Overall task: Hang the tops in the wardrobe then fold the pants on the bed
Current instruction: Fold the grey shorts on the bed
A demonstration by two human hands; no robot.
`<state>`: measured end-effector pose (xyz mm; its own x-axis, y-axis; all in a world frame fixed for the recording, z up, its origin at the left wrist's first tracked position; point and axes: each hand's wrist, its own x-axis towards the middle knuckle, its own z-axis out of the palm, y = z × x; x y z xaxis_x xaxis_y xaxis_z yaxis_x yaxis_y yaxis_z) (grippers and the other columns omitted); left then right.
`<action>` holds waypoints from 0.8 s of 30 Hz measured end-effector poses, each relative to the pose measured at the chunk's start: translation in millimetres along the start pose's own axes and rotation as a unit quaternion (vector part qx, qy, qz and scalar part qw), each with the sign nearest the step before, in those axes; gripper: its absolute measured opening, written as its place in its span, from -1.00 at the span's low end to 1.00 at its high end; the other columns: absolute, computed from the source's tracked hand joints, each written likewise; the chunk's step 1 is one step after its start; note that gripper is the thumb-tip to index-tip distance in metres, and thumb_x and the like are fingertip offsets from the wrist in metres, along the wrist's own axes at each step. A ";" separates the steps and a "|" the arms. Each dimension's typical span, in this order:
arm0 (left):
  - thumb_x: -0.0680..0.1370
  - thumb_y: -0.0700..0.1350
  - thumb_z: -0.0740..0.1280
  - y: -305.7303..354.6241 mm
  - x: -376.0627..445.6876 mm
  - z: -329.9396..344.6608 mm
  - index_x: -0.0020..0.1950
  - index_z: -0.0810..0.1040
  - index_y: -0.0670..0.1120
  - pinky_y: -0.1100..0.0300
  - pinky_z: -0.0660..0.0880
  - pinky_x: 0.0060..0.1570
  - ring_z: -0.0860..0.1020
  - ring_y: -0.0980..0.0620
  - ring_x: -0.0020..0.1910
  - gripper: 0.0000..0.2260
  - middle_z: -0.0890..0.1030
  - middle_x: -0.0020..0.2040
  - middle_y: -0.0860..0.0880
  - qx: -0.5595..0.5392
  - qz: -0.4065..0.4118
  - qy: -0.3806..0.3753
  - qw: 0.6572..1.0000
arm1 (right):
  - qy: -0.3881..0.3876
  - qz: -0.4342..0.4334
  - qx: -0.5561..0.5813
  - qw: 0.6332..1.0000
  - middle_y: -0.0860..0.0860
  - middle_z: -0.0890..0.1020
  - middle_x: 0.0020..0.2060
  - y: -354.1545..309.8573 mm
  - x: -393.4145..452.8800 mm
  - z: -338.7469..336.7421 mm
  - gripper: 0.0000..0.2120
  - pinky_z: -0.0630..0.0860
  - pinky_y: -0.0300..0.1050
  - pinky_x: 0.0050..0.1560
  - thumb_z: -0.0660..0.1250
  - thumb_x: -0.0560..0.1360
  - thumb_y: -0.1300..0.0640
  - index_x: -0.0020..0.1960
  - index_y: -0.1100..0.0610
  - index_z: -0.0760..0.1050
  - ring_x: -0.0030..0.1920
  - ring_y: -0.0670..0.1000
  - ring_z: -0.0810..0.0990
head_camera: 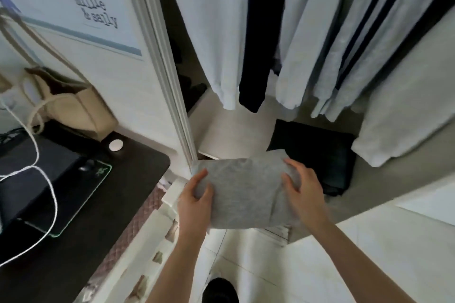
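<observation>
- Left hand (195, 192) and right hand (301, 187) grip opposite ends of folded grey garment (242, 192), keeping the fold intact.
- Held before open wardrobe (246, 128), above dark folded stack (317, 152); probably pants, unclear.

- A bedroom in a home
- An open wardrobe (246, 130) holds hanging garments (211, 32), with folded dark clothes (317, 150) on its floor
- Beside it stands a dark desk (138, 167) with a mouse pad (96, 174), white cables (46, 179) and a canvas tote bag (73, 106)
</observation>
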<state>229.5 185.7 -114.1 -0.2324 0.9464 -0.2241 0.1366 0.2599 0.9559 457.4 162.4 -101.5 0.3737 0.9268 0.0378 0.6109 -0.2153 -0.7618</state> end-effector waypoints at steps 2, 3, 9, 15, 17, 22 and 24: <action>0.53 -0.19 0.36 4.0 22.9 15.5 0.16 0.61 0.20 0.57 0.41 -0.22 0.52 0.44 -0.10 -0.68 0.57 0.00 0.23 0.007 0.011 -0.064 0.998 | 0.031 0.050 0.003 0.998 -0.03 0.40 0.11 10.6 5.3 -1.5 -0.64 0.30 -0.26 -0.02 0.29 0.56 0.03 0.35 -0.11 0.40 -0.13 -0.23 0.41; 0.53 -0.20 0.36 4.5 34.1 26.4 0.15 0.60 0.20 0.52 0.44 -0.18 0.54 0.38 -0.08 -0.68 0.58 0.00 0.23 0.014 0.012 -0.097 0.995 | 0.045 0.078 0.006 0.996 -0.01 0.42 0.12 17.4 7.3 -3.6 -0.64 0.32 -0.21 0.00 0.29 0.56 0.05 0.35 -0.10 0.39 -0.10 -0.18 0.43; 0.50 -0.28 0.37 -1.6 68.9 95.7 0.10 0.60 0.07 0.26 0.44 -0.06 0.55 0.16 -0.06 -0.71 0.60 0.06 0.01 0.081 -0.038 -0.239 0.967 | 0.076 0.224 -0.012 0.972 0.12 0.53 -0.06 63.6 8.2 -22.2 -0.62 0.33 -0.16 -0.15 0.29 0.55 0.13 0.36 -0.01 0.40 -0.28 -0.02 0.46; 0.52 -0.31 0.35 39.8 105.3 192.1 0.05 0.62 -0.06 0.28 0.45 -0.03 0.54 0.10 -0.08 -0.81 0.59 -0.06 0.02 0.092 0.028 -0.302 0.948 | 0.169 0.194 -0.079 0.963 0.20 0.49 0.21 84.2 80.2 -64.1 -0.65 0.36 -0.11 0.09 0.24 0.57 0.20 0.35 0.15 0.40 0.15 0.19 0.47; 0.53 -0.27 0.38 54.0 121.8 221.2 -0.17 0.50 0.02 0.30 0.42 -0.26 0.48 0.25 -0.33 -0.80 0.50 -0.26 0.12 0.077 0.058 -0.269 0.958 | 0.251 0.145 -0.097 0.952 0.23 0.44 0.23 86.3 105.4 -71.0 -0.71 0.31 -0.16 -0.01 0.21 0.58 0.20 0.29 0.19 0.39 0.16 0.16 0.41; 0.61 0.05 0.31 21.2 166.1 283.7 0.49 0.28 -0.07 0.33 0.40 0.25 0.48 0.28 0.24 -0.50 0.50 0.25 -0.02 0.189 -0.013 -0.342 0.920 | 0.269 0.143 -0.134 0.943 0.23 0.30 0.38 140.8 151.2 -52.0 -0.59 0.38 -0.15 0.06 0.15 0.62 0.18 0.46 0.05 0.27 0.22 0.08 0.34; 0.64 -0.01 0.25 2.4 172.7 292.5 0.46 0.31 -0.21 -0.01 0.35 0.33 0.41 -0.18 0.37 -0.54 0.44 0.37 -0.23 0.321 0.027 -0.394 0.861 | 0.139 0.212 -0.179 0.951 0.23 0.22 0.46 167.7 159.0 -39.3 -0.52 0.36 -0.04 0.22 0.13 0.64 0.11 0.54 0.04 0.13 0.32 0.21 0.36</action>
<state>471.4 405.9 -206.0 0.4818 0.7307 -0.4837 0.6893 0.0249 0.7241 646.6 261.5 -197.8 0.7786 0.6273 -0.0155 0.5447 -0.6879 -0.4797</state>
